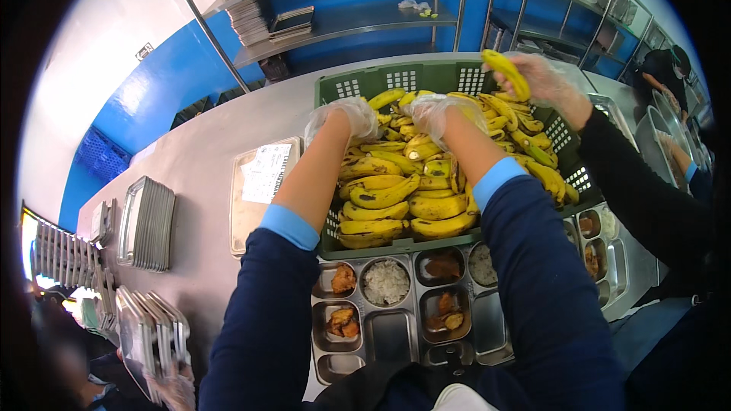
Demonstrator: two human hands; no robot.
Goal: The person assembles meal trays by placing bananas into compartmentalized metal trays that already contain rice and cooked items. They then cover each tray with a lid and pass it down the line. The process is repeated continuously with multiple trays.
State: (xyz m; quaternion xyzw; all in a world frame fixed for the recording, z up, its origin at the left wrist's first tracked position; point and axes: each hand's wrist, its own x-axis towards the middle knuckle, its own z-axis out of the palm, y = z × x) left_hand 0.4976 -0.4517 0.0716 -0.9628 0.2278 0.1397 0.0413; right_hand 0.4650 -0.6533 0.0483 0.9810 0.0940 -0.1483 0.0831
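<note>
My left hand (pixel 346 119) and right hand (pixel 443 114) are both down at the far part of the heap; the bananas (pixel 383 195) fill a green crate (pixel 438 74) on the desk (pixel 202 209). Fingers of both: mostly hidden by fruit and the cloudy plastic gloves (pixel 365 115), so I can't tell if they grasp anything or are loose. A co-worker's hand (pixel 537 82) at the far right corner grips one raised banana (pixel 505 74), near my right hand. Main risk, as I judge it: we bump if both reach for the same fruit, and that raised banana could drop. Next: the gloves look baggy, so slack film could snag between bananas, slip or tear. Bananas lie crosswise and piled up, so pulling one from underneath could make the upper ones slide; hard squeezing could bruise ripe, dark-spotted skin. Closer in, steel compartment trays (pixel 389 339) with rice (pixel 386 283) sit just beside the crate's near side, under my forearms: a low sleeve (pixel 263 297) could brush food, or a dropped banana could land in it.
</note>
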